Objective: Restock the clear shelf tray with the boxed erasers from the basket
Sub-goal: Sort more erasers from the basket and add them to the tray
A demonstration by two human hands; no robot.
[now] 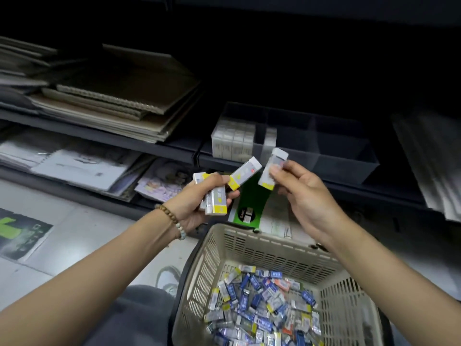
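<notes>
Boxed erasers (216, 199) fan out of our left hand (197, 206), its fingers curled round a small bunch of them, with one jutting up to the right. Our right hand (303, 196) pinches a single box (272, 168) between thumb and fingertips; it is held upright, slightly blurred, just in front of the clear shelf tray (344, 156). Each box is white with a yellow end. More white boxes (233, 141) stand in tight rows in the tray's left compartment. Below our hands the beige basket (249, 245) holds a loose heap of small packs (262, 303) in blue, yellow and orange. The tray sits on a dark shelf (174, 146), with spiral pads (119, 101) stacked to its left. The shelving is dim, and a pale floor (74, 221) shows at lower left.
</notes>
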